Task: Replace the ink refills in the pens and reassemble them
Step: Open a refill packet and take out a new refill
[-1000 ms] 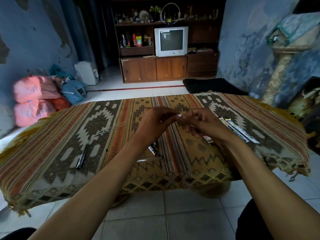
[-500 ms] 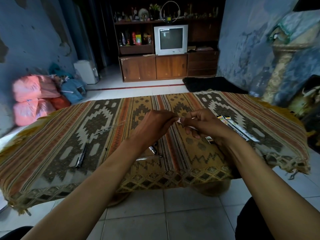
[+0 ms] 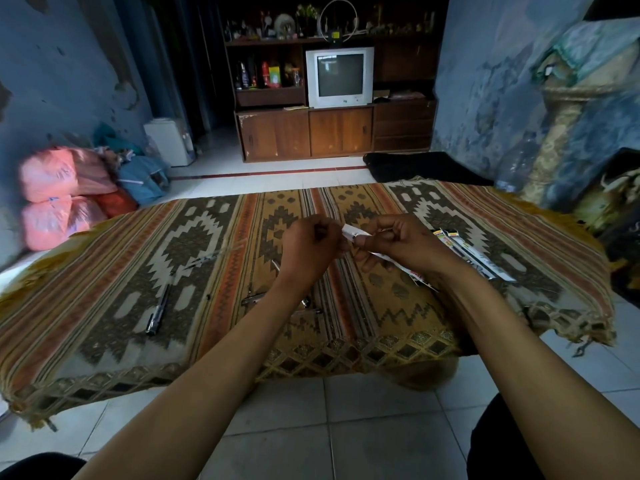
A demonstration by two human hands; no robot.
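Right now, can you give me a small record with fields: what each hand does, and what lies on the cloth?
left hand: pinches the end of the refill packet
right hand: grips the same packet
packet position: held above the cloth, between both hands
cloth, left part: black pen
cloth, middle: small metal pen parts
cloth, right part: more refill packets

Dim, bluish room light — soft shadows, wide-angle bending at the edges, slight blur throughout.
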